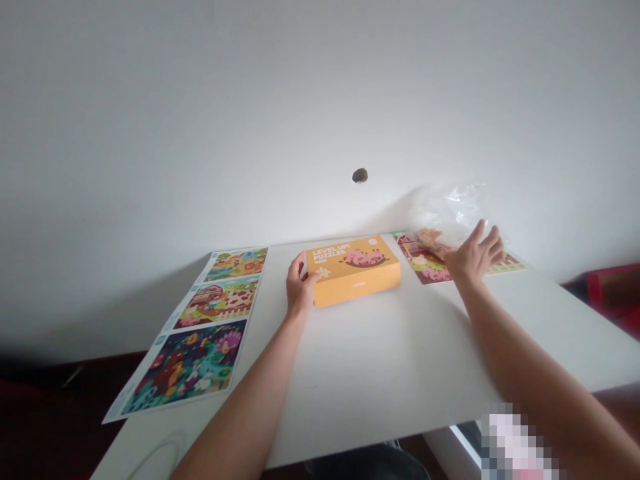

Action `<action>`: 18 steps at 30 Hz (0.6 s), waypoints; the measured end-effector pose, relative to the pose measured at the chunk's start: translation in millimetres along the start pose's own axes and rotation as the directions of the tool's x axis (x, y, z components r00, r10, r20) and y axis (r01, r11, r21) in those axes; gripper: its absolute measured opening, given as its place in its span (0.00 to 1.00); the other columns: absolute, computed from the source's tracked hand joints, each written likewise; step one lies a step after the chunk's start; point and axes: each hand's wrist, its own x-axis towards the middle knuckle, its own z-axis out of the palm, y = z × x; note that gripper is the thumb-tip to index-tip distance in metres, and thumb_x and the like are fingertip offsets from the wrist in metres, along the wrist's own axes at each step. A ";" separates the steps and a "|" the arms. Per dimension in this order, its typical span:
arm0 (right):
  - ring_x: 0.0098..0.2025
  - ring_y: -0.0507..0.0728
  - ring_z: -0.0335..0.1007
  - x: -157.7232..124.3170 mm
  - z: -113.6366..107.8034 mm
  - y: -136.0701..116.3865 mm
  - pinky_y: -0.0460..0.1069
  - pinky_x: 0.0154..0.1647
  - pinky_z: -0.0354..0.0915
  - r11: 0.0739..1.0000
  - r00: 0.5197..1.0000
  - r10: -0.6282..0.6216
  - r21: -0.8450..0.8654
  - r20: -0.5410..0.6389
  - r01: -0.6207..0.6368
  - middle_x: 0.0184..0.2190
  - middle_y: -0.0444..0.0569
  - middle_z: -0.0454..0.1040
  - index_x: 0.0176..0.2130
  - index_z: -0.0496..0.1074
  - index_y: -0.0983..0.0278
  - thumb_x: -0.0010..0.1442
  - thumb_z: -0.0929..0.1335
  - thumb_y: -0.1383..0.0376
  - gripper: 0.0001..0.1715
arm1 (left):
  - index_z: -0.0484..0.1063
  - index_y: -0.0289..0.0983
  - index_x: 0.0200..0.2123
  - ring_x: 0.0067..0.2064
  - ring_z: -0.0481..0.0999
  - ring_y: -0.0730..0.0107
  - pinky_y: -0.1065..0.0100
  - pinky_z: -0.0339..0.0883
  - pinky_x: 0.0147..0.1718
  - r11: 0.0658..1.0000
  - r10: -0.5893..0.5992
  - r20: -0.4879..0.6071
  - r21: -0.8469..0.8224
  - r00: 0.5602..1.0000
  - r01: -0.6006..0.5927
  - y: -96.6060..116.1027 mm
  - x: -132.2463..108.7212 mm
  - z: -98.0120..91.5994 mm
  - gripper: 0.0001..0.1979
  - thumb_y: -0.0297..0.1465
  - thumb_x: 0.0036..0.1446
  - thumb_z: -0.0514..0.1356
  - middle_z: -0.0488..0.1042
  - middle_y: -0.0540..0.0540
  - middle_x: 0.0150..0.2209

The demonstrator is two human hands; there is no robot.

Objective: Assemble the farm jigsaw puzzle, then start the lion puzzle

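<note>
An orange puzzle box (356, 270) printed with "LEVEL UP! PUZZLES" lies flat near the far edge of the white table (380, 373). My left hand (299, 287) grips the box's left end, thumb on top and fingers curled round the side. My right hand (475, 255) reaches out to the right with fingers spread, resting over a picture sheet (430, 265) and touching a clear plastic bag (457, 213) that holds puzzle pieces.
Three colourful picture sheets (200, 340) lie in a row along the table's left side. A white wall with a small dark hole (359, 175) stands right behind the table. A red object (615, 293) sits off the table's right.
</note>
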 end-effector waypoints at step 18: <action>0.65 0.71 0.50 10.0 3.7 7.7 0.69 0.60 0.51 0.996 1.000 0.003 0.090 0.001 -0.003 0.62 0.57 0.61 0.60 0.66 0.59 0.62 0.61 0.57 0.28 | 0.78 0.35 0.40 0.40 0.80 0.63 0.65 0.74 0.38 0.944 -0.243 -0.156 -0.266 0.957 0.196 3.3 8.7 3.7 0.16 0.25 0.45 0.60 0.81 0.44 0.39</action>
